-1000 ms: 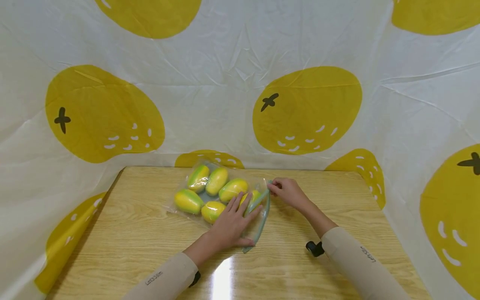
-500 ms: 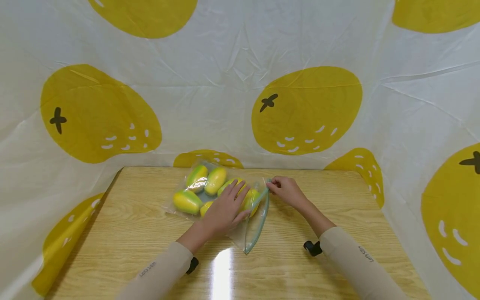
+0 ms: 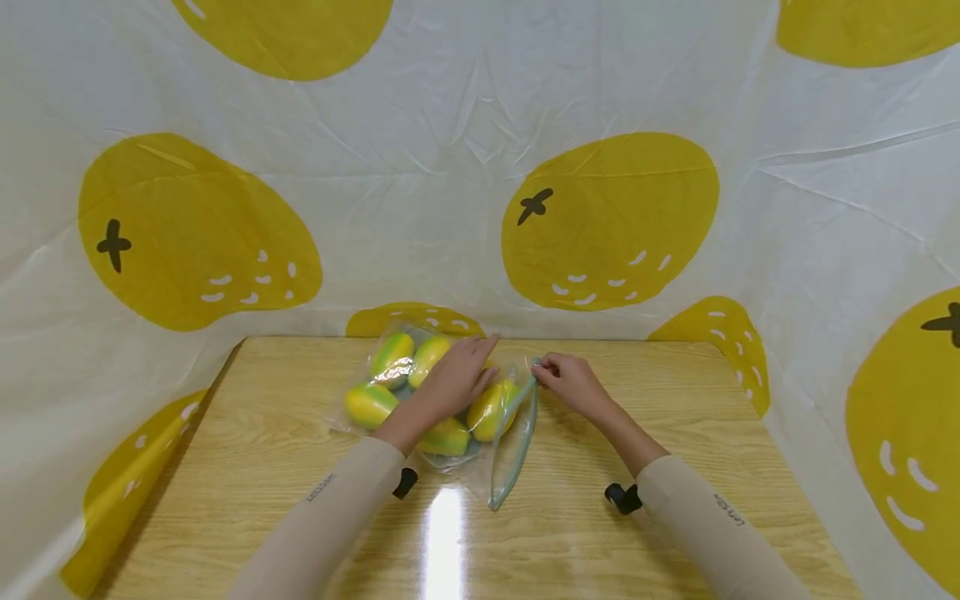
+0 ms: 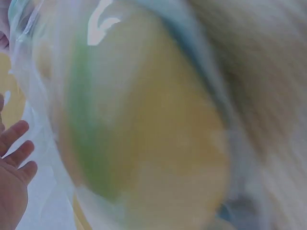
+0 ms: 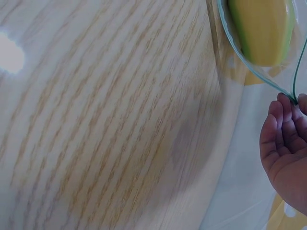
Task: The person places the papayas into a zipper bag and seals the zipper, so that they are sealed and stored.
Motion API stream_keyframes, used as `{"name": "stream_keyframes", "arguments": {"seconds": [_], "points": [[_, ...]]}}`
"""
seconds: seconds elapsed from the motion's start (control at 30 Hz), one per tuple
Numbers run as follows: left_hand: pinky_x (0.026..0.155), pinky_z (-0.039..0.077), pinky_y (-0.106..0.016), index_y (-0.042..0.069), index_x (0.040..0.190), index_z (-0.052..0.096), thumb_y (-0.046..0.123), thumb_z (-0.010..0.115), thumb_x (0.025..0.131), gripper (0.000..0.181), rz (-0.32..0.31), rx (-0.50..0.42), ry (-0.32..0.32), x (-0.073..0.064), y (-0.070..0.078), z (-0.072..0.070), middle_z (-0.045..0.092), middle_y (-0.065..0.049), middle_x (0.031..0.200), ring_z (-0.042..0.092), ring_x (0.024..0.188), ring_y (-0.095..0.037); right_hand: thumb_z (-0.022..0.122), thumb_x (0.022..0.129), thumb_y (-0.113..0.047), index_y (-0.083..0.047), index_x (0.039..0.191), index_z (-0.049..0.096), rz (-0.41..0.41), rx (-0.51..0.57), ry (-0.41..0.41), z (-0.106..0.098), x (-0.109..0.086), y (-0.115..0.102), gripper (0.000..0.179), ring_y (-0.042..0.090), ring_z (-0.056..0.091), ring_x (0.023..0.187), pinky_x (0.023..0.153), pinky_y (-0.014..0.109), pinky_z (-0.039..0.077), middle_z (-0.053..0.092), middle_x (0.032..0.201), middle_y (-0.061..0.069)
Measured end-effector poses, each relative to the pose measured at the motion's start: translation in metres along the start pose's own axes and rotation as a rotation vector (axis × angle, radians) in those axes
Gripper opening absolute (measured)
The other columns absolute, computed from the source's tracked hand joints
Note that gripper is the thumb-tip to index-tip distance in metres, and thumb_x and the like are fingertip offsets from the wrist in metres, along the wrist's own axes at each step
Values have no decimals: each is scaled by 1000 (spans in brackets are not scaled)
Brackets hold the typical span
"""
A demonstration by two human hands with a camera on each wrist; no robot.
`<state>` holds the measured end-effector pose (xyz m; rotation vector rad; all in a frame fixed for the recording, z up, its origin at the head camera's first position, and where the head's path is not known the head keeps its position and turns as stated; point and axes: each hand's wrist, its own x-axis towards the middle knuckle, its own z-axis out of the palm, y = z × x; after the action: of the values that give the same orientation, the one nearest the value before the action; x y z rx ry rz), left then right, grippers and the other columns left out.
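Observation:
A clear zip bag [image 3: 480,482] with a blue-green closure lies on the table with several yellow-green mangoes [image 3: 493,410] inside. My right hand [image 3: 573,382] pinches the far corner of its mouth, where the closure strips meet; the right wrist view shows the fingertips of this hand [image 5: 285,148] on that corner. The bag's mouth gapes toward the right. Over the middle of the bag is my left hand [image 3: 453,375], fingers extended, covering part of the mangoes. In the left wrist view its fingers [image 4: 17,152] are spread beside the plastic, and one mango [image 4: 158,120] fills the middle, blurred.
The wooden table [image 3: 637,400] runs back to a white cloth [image 3: 420,233] printed with yellow fruit, which hangs behind and on both sides. Black wrist-worn devices sit under both sleeves. A bright light reflection lies on the near part of the table.
My left hand has moved away from the bag's mouth, leftward and then farther back over the mangoes. A mango near the mouth is now uncovered. The right hand keeps its pinch on the corner.

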<state>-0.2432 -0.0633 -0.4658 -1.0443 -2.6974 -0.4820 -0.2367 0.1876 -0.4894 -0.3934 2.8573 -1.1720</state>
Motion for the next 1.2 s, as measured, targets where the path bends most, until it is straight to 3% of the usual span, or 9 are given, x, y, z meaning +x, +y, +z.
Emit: {"name": "stream_keyframes", "arguments": {"seconds": [0.33, 0.5, 0.8, 1.0, 1.2], "points": [[112, 47, -43, 5, 144, 60, 25, 58, 107, 42, -99, -246, -104, 47, 7, 4, 65, -10, 142, 60, 133, -29, 61, 105, -25, -9, 95, 69, -36, -43, 19, 2, 7, -5, 21, 14, 54, 68, 61, 27, 45, 68, 80, 4], [107, 51, -40, 7, 133, 69, 22, 61, 105, 33, -117, -276, -127, 60, 11, 8, 71, -7, 133, 64, 125, -27, 61, 105, -24, -10, 95, 70, -60, -43, 28, 1, 10, -8, 20, 14, 51, 63, 59, 27, 44, 65, 78, 2], [94, 55, -36, 9, 104, 74, 15, 65, 103, 11, -108, -276, -82, 66, 13, 16, 76, -5, 107, 68, 105, -23, 63, 104, -22, -9, 97, 74, -99, -50, 48, 1, 13, -11, 19, 13, 51, 64, 61, 28, 45, 67, 80, 2], [84, 55, -32, 8, 98, 72, 13, 66, 102, 9, -112, -296, -74, 65, 11, 21, 73, -5, 98, 64, 92, -19, 63, 104, -23, -8, 99, 75, -99, -49, 44, 4, 13, -9, 20, 12, 50, 64, 60, 27, 45, 68, 79, 1], [84, 54, -33, 7, 95, 68, 14, 64, 103, 11, -100, -300, -49, 63, 10, 24, 71, -5, 95, 63, 90, -19, 63, 104, -24, -9, 96, 74, -113, -44, 57, 6, 15, -8, 21, 12, 50, 64, 60, 27, 44, 67, 77, 1]]}}
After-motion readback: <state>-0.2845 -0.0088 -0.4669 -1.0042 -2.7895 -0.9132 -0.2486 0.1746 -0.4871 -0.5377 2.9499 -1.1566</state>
